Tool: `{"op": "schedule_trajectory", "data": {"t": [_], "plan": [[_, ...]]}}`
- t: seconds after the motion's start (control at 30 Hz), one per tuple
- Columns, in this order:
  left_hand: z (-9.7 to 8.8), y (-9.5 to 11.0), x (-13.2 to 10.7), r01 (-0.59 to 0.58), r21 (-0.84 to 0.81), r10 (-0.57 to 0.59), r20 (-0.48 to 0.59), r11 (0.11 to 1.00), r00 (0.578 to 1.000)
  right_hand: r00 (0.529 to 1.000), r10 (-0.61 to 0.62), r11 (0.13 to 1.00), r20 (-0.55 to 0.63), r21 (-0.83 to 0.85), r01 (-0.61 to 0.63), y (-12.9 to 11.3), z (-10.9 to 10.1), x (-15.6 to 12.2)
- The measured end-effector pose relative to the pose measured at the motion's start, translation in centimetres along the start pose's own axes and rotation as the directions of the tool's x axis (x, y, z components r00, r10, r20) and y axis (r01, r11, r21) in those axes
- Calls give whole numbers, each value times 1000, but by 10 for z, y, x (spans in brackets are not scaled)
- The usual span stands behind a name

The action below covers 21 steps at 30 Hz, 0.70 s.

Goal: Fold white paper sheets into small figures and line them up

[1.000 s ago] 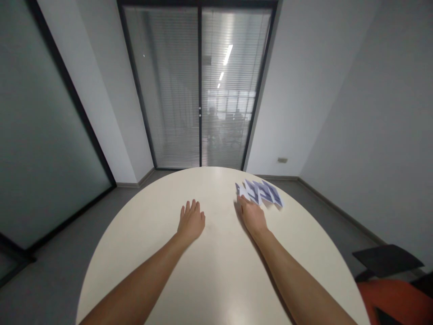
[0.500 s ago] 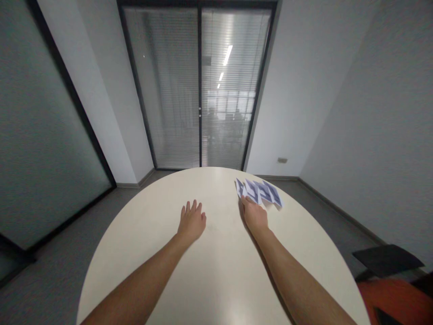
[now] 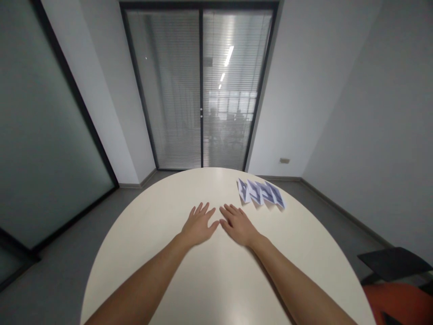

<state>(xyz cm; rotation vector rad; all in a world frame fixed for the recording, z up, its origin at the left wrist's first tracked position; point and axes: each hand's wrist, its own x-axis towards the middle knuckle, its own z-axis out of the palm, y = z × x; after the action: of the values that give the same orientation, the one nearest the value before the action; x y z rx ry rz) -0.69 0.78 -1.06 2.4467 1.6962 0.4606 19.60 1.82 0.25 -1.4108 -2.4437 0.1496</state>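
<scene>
A zigzag-folded sheet of paper [image 3: 262, 194] with blue-grey printing stands partly unfolded near the far right edge of the round white table [image 3: 216, 280]. My left hand [image 3: 200, 225] rests palm down on the tabletop, fingers spread, holding nothing. Beside it, my right hand [image 3: 238, 223] is held low over the table with its fingers stretched out and empty. The two thumbs almost meet. A small gap separates my right hand from the paper, which lies just beyond it to the right.
A chair with a red seat [image 3: 399, 302] and a black armrest [image 3: 395, 262] is close to the table's right side. Behind the table is a dark-framed glass door [image 3: 202, 90] with blinds. A frosted glass panel [image 3: 50, 135] stands to the left.
My right hand has let go of the folded paper and moved left and nearer to me, its fingers now stretched. My left hand has shifted slightly right, its thumb spread out. The paper stays standing.
</scene>
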Motion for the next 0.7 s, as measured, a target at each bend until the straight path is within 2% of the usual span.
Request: {"op": "schedule_trajectory", "data": {"t": [0.07,0.13,0.7], "plan": [[-1,0,0,-10,-5,11,23,1000,1000,995,-9,999,103,33,5,2,4,0],[0,-1,0,-11,-8,12,29,1000,1000,990,-10,999,140,50,3,5,5,0],[1,-2,1,-8,-7,8,31,1000,999,990,2,998,143,69,-12,3,0,0]]}}
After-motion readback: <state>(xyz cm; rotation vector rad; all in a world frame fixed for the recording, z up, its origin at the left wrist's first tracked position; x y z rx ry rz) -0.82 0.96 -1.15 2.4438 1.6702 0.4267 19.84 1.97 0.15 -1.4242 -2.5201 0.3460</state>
